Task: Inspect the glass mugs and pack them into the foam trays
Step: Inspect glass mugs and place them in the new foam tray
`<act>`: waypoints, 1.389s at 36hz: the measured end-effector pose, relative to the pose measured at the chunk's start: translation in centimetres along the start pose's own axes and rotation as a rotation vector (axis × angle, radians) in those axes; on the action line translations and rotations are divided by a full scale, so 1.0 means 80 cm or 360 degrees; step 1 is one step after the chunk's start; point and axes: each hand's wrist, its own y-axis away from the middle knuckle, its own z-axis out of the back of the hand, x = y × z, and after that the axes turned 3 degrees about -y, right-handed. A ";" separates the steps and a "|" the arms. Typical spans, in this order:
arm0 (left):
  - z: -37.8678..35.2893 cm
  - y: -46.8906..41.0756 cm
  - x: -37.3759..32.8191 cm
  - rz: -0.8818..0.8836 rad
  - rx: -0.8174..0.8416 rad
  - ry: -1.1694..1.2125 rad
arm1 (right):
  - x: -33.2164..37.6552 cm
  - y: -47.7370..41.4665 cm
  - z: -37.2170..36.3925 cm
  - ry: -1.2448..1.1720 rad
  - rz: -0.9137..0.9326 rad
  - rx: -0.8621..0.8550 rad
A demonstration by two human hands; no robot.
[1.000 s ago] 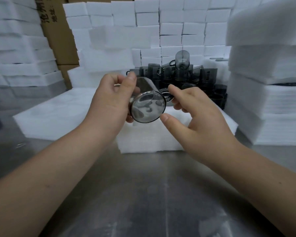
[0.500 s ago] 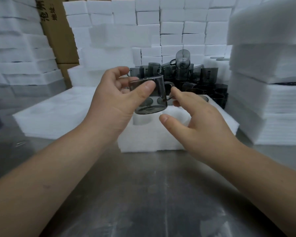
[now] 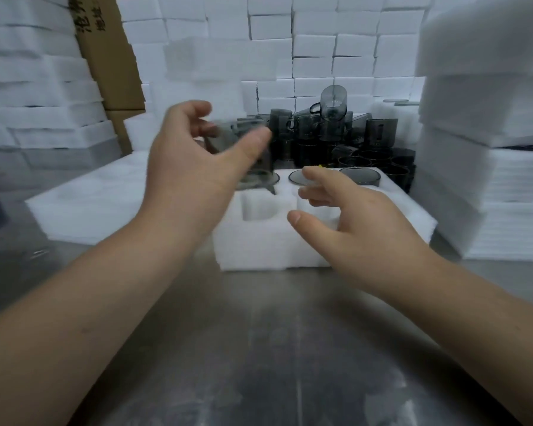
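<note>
My left hand [image 3: 194, 167] grips a smoky grey glass mug [image 3: 253, 161], blurred by motion, between thumb and fingers, over the far-left pocket of the white foam tray [image 3: 268, 241]. My right hand [image 3: 351, 219] hovers over the tray's near right part with fingers loosely spread and holds nothing. Two mugs [image 3: 360, 176] sit in the tray's back pockets, only their rims showing. An empty square pocket [image 3: 257, 206] lies just below the held mug.
A pile of grey glass mugs [image 3: 333, 130] stands behind the tray. Stacks of white foam rise at the right [image 3: 486, 149], left [image 3: 37, 96] and back. A flat foam sheet [image 3: 86, 204] lies left of the tray, a cardboard box [image 3: 108, 56] behind it. Grey metal tabletop [image 3: 274, 348] in front.
My left hand has carried the mug forward and down toward the tray's back-left pocket. My right hand has let go of the mug's handle and dropped lower over the tray.
</note>
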 end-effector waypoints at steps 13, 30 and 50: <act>-0.008 0.002 0.014 -0.0051 0.0095 -0.0434 | -0.003 -0.002 0.000 0.0024 -0.0055 -0.0029; -0.030 0.015 0.011 -0.0064 0.0220 -0.0875 | -0.006 -0.004 -0.006 0.0229 -0.0019 0.0013; -0.023 0.016 0.003 -0.0026 0.0366 -0.1085 | -0.005 -0.005 -0.005 0.0415 0.0053 0.0070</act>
